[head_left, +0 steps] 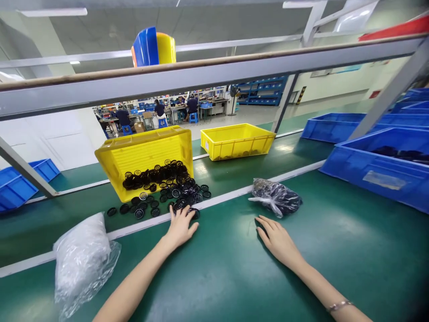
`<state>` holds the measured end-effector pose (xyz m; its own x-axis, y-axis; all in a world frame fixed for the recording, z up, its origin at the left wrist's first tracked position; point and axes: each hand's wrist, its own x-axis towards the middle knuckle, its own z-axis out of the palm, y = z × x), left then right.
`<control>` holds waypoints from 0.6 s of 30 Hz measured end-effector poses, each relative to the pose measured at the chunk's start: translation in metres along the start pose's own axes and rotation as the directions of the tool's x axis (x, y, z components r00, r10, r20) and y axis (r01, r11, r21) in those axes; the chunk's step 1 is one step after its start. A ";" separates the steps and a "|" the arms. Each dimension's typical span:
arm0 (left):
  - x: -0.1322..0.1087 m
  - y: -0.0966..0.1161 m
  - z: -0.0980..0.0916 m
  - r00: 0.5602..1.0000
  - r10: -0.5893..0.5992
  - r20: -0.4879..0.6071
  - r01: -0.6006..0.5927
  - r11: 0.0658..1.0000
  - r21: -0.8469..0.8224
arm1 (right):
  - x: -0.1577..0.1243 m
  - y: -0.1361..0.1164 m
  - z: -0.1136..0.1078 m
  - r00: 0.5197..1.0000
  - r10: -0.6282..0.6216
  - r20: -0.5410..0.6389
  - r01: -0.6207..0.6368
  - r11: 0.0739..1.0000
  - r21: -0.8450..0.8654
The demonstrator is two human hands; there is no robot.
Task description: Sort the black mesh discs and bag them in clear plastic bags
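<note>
My left hand (181,226) reaches to the edge of a loose heap of round black plastic parts (176,192), its fingers apart and touching the nearest pieces. The heap spills out of a yellow bin (147,156) tipped on its side toward me. Over the green tabletop (221,277), my right hand (276,237) is held with its fingers stretched out and nothing in them. Just beyond it lies a tied clear bag of black parts (276,197). To the left of my left arm rests a clear plastic bag with white contents (83,259).
A second yellow bin (237,142) stands upright behind the white strip (231,195). Blue bins (378,165) sit at the right, one holding dark parts, and another blue bin (20,188) at the left. A frame bar (214,70) crosses above. Several people work far back.
</note>
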<state>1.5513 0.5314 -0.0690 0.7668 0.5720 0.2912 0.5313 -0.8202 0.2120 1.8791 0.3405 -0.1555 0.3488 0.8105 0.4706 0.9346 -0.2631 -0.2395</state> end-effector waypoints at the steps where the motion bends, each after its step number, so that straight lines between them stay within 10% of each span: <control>1: -0.008 0.012 0.004 0.999 0.029 -0.018 -0.029 1.000 0.008 | 0.000 0.000 0.001 1.000 0.004 -0.004 -0.004 1.000 0.002; 7: -0.039 0.070 0.037 0.935 0.353 -0.038 -0.355 0.931 -0.080 | 0.020 -0.030 -0.009 0.996 -0.026 0.082 0.006 0.973 0.230; 13: -0.041 0.078 0.049 0.687 0.725 0.051 -0.688 0.670 -0.278 | 0.052 -0.113 -0.027 0.977 -0.126 0.174 0.033 0.887 0.460; 18: -0.040 0.074 0.048 0.712 0.701 0.041 -0.661 0.690 -0.296 | 0.062 -0.151 -0.010 0.934 -0.259 0.246 0.104 0.857 0.505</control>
<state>1.5776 0.4474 -0.1097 0.9334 -0.1674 0.3175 -0.2470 -0.9413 0.2299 1.7603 0.4248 -0.0815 0.0667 0.9538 0.2930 0.8014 0.1237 -0.5851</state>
